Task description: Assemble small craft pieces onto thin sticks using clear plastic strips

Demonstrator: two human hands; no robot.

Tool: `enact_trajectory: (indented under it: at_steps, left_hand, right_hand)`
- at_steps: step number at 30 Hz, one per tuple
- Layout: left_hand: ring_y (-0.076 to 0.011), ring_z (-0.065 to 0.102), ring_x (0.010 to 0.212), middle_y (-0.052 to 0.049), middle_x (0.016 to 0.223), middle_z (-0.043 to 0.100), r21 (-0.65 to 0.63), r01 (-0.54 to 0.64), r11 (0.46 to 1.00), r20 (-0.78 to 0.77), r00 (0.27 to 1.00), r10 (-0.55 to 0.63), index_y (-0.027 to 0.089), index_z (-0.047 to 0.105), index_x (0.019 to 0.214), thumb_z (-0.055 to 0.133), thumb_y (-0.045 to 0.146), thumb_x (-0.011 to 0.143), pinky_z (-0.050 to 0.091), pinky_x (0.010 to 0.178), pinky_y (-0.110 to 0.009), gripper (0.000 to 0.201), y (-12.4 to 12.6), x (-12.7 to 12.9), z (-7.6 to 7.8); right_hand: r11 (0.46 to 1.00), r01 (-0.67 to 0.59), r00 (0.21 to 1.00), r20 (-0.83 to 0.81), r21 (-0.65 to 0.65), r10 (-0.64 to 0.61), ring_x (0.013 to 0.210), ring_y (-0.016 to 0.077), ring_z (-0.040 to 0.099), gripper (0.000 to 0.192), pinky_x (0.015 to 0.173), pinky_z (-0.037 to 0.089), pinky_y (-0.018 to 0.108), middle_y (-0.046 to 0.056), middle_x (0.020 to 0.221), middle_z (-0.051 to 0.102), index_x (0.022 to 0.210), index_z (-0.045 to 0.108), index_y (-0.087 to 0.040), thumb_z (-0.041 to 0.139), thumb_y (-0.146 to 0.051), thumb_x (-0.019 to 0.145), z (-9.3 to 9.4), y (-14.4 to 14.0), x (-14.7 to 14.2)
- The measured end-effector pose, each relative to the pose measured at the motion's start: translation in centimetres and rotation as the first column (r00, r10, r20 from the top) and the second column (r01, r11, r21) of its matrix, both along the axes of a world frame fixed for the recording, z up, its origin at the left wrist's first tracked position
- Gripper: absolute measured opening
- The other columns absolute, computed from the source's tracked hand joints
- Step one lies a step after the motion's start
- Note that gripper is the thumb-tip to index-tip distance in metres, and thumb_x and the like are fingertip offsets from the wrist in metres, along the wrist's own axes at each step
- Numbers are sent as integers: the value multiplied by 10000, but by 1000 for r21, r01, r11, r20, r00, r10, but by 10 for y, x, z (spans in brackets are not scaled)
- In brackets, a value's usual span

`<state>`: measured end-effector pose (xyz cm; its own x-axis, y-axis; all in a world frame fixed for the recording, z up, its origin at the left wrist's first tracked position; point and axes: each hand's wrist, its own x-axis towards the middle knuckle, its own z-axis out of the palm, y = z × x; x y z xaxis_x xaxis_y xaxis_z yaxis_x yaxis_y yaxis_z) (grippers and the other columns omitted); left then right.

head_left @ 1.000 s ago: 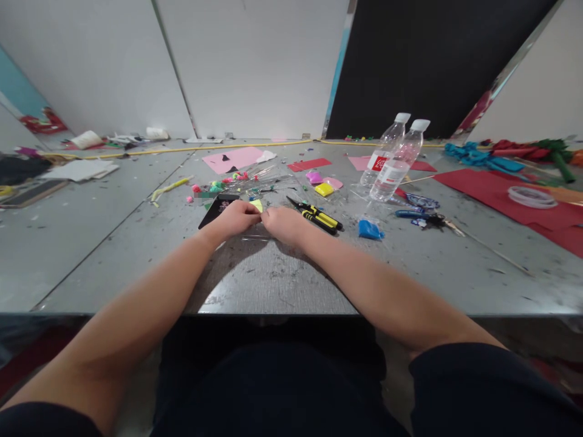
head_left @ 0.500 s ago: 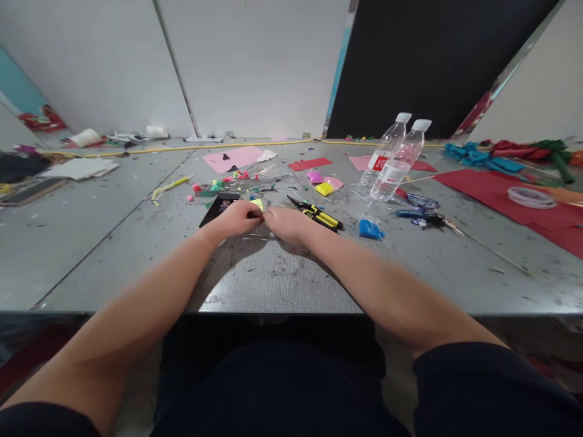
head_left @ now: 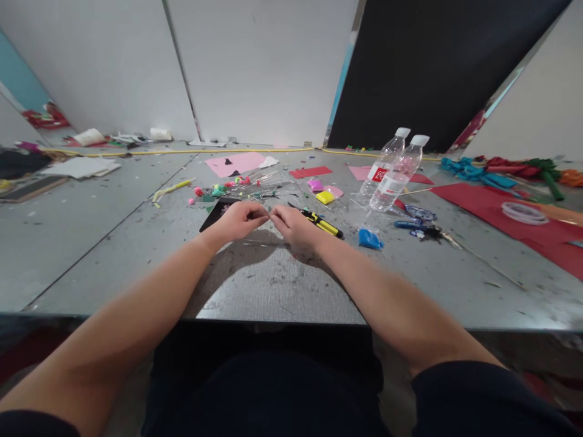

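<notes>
My left hand [head_left: 241, 220] and my right hand [head_left: 294, 226] meet fingertip to fingertip just above the grey table. Both are closed in a pinch, and whatever lies between the fingertips is too small to make out. A flat black rectangular thing [head_left: 215, 213] rests partly behind my left hand. Beside my right hand lie yellow-and-black pliers [head_left: 324, 223], their jaws partly hidden by it. Further right is a small blue packet [head_left: 370, 238].
Beyond the hands lie coloured pompoms [head_left: 218, 190], a yellow packet [head_left: 325, 197], a magenta packet [head_left: 314, 185] and pink paper [head_left: 234, 164]. Two plastic bottles [head_left: 392, 182] stand right of them. Blue-handled pliers [head_left: 410, 225] and red paper [head_left: 483, 203] are at the right.
A yellow-green piece seen by my left fingers is out of sight now. My right fingers have lifted into a clearer pinch against the left. The view has tilted slightly.
</notes>
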<state>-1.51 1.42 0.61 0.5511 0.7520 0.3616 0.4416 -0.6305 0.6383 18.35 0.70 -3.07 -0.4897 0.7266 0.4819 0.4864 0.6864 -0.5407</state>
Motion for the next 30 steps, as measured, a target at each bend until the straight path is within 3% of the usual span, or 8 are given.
enact_trajectory:
  at_steps: [4,9,16,20,25,30]
  left_hand:
    - [-121,437,604,17,620,541,20,-53,998,76,996,51,172,677,713,688,283,816,330,594,-277,152,-3,4,-1]
    - [-112,454,575,16,604,565,-140,-115,983,162,977,137,163,681,740,703,345,819,340,568,-265,200,-2,8,-8]
    - [-111,501,580,13,606,572,-348,-18,937,268,956,118,169,689,735,761,406,755,404,596,-267,248,2,9,-12]
    - [-111,502,599,18,621,564,-331,15,944,287,954,85,171,685,731,788,413,734,411,613,-275,263,2,7,-9]
    - [-111,508,625,9,651,589,-293,48,955,338,939,57,166,692,747,794,395,742,423,637,-279,250,4,4,-7]
    - [-116,581,704,-17,747,662,-421,82,904,431,894,119,166,708,802,799,389,752,471,707,-279,245,4,3,-11]
  right_hand:
    - [998,-3,996,-85,-60,-2,697,157,456,160,701,361,299,-16,725,518,845,465,-218,430,-300,978,2,1,1]
    - [1000,30,992,-119,6,-29,693,158,461,149,702,360,301,-12,724,519,848,477,-214,457,-312,958,4,-1,1]
    - [991,102,984,-158,88,-88,745,177,495,143,732,377,314,26,780,567,833,509,-212,456,-287,943,0,2,-1]
    - [993,115,952,-285,8,-108,700,156,476,185,698,376,300,-4,725,540,794,483,-220,484,-327,944,-4,5,-4]
    - [979,-39,867,-494,-202,-67,534,123,411,292,556,341,271,-70,578,430,838,469,-235,500,-492,974,-6,0,-12]
    - [935,-149,754,-649,-321,-102,498,79,438,401,474,336,226,-64,642,483,830,484,-231,584,-609,921,-6,-1,-18]
